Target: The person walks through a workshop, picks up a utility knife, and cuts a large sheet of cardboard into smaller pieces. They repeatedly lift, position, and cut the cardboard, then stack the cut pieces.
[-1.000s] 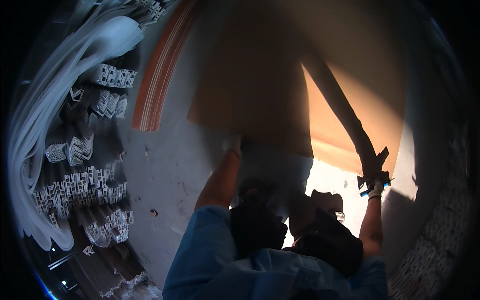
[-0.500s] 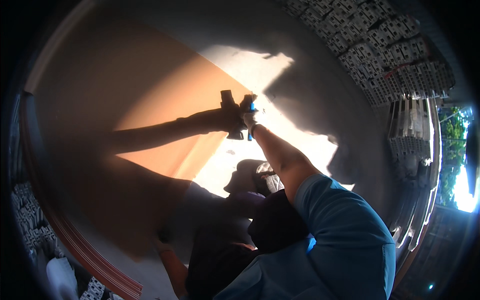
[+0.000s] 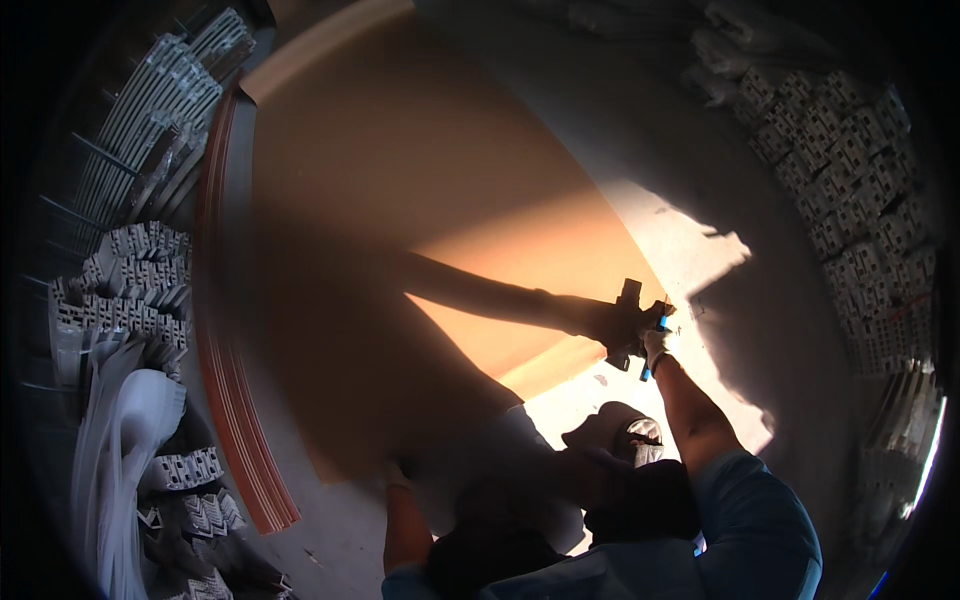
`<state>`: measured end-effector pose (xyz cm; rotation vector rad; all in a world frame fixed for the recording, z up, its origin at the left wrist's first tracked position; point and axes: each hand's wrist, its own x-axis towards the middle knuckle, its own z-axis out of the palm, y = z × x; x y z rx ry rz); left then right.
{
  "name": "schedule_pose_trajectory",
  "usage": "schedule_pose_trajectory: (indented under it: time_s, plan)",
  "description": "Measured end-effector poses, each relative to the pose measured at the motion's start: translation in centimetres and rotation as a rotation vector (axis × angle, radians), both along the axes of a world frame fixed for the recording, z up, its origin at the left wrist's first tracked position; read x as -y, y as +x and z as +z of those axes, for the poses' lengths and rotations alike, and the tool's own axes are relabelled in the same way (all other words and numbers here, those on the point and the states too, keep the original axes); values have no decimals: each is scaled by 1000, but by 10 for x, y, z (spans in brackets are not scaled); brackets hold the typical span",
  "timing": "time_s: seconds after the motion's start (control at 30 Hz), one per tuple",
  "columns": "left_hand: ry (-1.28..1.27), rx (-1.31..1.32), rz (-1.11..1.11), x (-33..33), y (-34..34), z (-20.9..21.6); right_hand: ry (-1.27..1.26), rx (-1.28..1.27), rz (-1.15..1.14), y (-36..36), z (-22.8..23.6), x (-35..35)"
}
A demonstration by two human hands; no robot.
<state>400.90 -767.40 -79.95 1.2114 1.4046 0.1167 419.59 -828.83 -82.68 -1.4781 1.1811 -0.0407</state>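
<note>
A large brown sheet [image 3: 340, 190] lies across the pale floor, partly in sun and partly in shadow. My right hand [image 3: 657, 343], in a pale glove, is closed around a slim blue tool [image 3: 646, 374] at the sheet's sunlit right edge. The tool's kind is not clear; a thin tip seems to show beyond the fingers. A dark shadow of my arm and hand falls over the sheet beside it. My left hand [image 3: 398, 474] is at the sheet's near edge, its fingers lost in shadow.
A reddish-brown ribbed strip [image 3: 222, 400] runs along the sheet's left side. Stacked metal profiles [image 3: 135, 290] and white plastic wrapping [image 3: 135, 420] stand farther left. More profiles [image 3: 840, 160] are piled at the right. My shoe [image 3: 643, 440] is near my right forearm.
The view has swung left, so the sheet and my hands appear farther right and lower. More of the left-hand stacks shows. My right hand keeps hold of the blue tool by the sheet's edge.
</note>
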Motion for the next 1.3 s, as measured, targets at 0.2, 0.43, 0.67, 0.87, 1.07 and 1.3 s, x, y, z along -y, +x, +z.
schedule_pose_trajectory:
  time_s: [0.2,0.43,0.67,0.87,1.07,1.3]
  plan:
    - [65,22,-61,6,-1,-7,172,39,89,2,-14,18]
    - [226,-225,-85,16,0,-6,295,-95,161,8,-23,38]
    - [429,-526,-340,3,0,-42,331,-49,169,4,-14,35]
    - [678,-410,-285,22,11,0,277,-24,166,4,-2,24]
    - [487,-200,-190,39,56,114,299,-60,195,10,7,17]
    - [330,-205,6,42,3,46,306,-148,183,8,14,25]
